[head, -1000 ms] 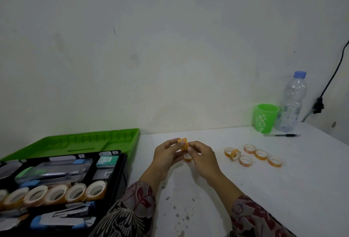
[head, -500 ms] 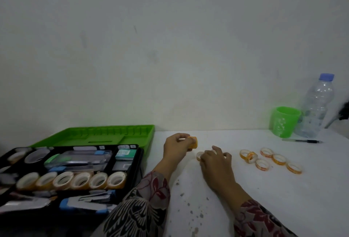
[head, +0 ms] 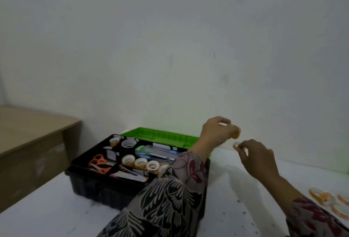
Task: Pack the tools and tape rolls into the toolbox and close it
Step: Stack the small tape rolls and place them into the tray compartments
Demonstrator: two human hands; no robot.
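From the head camera we are looking at our left hand (head: pixel 214 133) raised above the table (head: pixel 56 206), its fingers gripping a small stack of orange tape rolls (head: pixel 236 133) just past the toolbox's right end. Our right hand (head: pixel 255 153) is pinching a single thin tape roll (head: pixel 236 145) just below that stack. The black toolbox (head: pixel 98 187) is sitting open on the white table with its green lid (head: pixel 160 136) lying back, and orange scissors (head: pixel 99 162) and a row of larger tape rolls (head: pixel 140 163) are lying in its compartments. More loose rolls (head: pixel 324 197) are lying at the right edge, blurred.
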